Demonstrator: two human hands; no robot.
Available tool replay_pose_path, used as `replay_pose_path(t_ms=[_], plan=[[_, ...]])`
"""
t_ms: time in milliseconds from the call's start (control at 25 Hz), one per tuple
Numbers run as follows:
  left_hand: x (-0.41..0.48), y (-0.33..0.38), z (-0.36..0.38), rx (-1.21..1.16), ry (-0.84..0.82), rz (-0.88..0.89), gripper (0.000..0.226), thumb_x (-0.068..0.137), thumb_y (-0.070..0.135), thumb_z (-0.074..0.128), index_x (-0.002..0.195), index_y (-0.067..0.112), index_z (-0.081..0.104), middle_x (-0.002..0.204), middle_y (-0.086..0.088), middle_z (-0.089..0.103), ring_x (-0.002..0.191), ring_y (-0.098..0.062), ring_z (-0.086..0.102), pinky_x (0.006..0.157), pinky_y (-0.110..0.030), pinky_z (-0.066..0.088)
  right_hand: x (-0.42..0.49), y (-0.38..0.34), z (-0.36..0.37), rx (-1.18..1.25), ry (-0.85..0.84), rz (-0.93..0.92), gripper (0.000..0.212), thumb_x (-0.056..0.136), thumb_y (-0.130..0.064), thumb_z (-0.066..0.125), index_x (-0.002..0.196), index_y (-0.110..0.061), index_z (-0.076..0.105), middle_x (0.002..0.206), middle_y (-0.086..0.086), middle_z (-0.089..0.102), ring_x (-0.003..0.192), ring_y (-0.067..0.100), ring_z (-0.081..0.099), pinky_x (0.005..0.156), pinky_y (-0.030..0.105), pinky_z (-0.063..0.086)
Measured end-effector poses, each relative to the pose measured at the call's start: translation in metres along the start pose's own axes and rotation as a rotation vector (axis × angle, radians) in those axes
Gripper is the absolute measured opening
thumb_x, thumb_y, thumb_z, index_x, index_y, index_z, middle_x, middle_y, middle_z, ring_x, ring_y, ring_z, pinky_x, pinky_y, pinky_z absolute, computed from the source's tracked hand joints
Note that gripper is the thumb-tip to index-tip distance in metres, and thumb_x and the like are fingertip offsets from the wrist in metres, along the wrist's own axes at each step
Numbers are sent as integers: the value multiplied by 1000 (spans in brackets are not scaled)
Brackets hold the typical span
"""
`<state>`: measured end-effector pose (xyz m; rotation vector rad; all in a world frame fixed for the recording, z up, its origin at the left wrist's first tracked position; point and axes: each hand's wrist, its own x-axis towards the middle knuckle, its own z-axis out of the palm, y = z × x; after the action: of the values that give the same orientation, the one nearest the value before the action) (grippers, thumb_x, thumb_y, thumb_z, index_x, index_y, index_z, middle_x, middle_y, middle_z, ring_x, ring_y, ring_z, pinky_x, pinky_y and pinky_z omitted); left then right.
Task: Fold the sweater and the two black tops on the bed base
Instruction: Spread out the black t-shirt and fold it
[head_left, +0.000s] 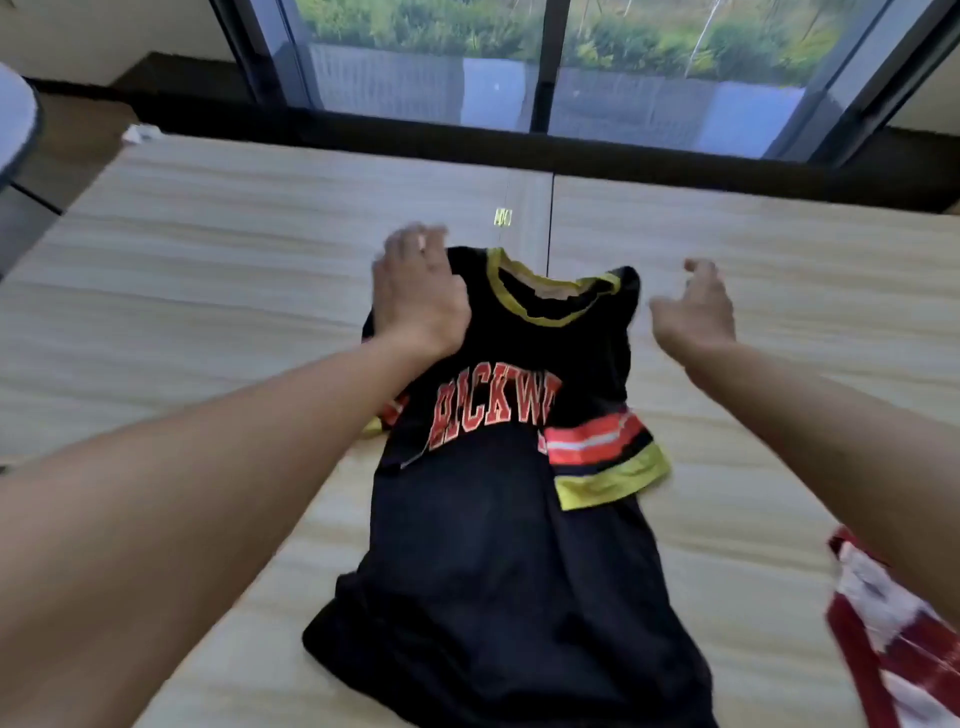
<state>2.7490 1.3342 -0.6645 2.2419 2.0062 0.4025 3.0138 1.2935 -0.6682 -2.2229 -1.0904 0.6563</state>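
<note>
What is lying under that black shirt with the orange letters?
The black top lies on the pale wooden bed base. A striped sleeve edge peeks out at its left side. Whatever else lies beneath is covered by cloth.

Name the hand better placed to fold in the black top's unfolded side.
Left, probably. The left hand rests on the black top's shoulder on that side. The right hand hovers open beside the fabric, and the striped sleeve on its side already lies folded across the front.
</note>
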Motion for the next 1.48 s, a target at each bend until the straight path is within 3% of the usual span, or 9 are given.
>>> replay_pose_path(t_ms=[200,360,520,680,840,960,1120,1361,1481], plan=[[-188,-31,130,-14,-416,69,77,99,53,38,162,17,11,171,-9,-1,158,-27,-7,128,-46,3,-157,135,104,-198,-280,-258,67,93,-22,63,153,-10,36,161,14,30,150,29,27,123,39,23],[-284,-77,154,56,-579,50,91,85,67,6,163,19,6,171,-4,-10,157,-23,-12,126,-43,-1,-254,248,109,-552,-452,-251,74,99,-51,41,162,-26,11,170,0,-6,157,23,-2,125,49,15],[-329,-109,132,-101,-301,-183,72,99,44,45,159,10,24,167,-12,18,155,-30,15,124,-51,16,-286,278,84,-596,-387,-308,80,92,-60,36,160,-19,23,168,7,14,155,27,16,123,54,20],[-355,-110,112,-278,-385,-585,68,96,40,57,152,8,33,149,-15,44,139,-34,39,113,-49,36,-325,285,66,-653,-426,-447,70,72,-60,67,127,-19,53,133,5,45,129,30,48,120,54,25],[-355,-104,105,-660,-427,-800,67,88,27,74,145,11,41,136,0,58,124,-26,58,98,-39,49,-334,307,59,-675,-364,-248,83,61,-47,86,131,-18,51,134,10,42,130,36,44,118,61,27],[-359,-112,104,-856,-496,-827,34,85,15,79,117,12,67,112,-3,76,105,-22,72,84,-32,57,-329,321,50,-659,-282,-187,97,62,-35,88,145,-14,42,141,14,37,134,40,39,116,62,24],[-358,-122,86,-957,-511,-799,43,88,10,76,127,15,60,115,-4,75,106,-23,72,83,-32,57,-317,323,35,-549,-246,-37,77,71,-6,74,140,-17,43,136,13,41,126,41,46,89,54,52],[-361,-157,35,-426,-564,-710,50,86,24,79,127,17,53,112,-7,68,103,-29,66,82,-40,51,-307,286,6,-538,-383,-262,42,73,5,54,105,-21,50,99,0,56,81,33,59,57,39,46],[-381,-179,21,-59,-682,-637,38,89,28,72,117,10,55,113,-12,68,107,-38,61,81,-42,47,-327,276,0,-817,-776,-350,28,77,-7,49,99,-24,49,99,0,50,97,31,60,67,41,50]])
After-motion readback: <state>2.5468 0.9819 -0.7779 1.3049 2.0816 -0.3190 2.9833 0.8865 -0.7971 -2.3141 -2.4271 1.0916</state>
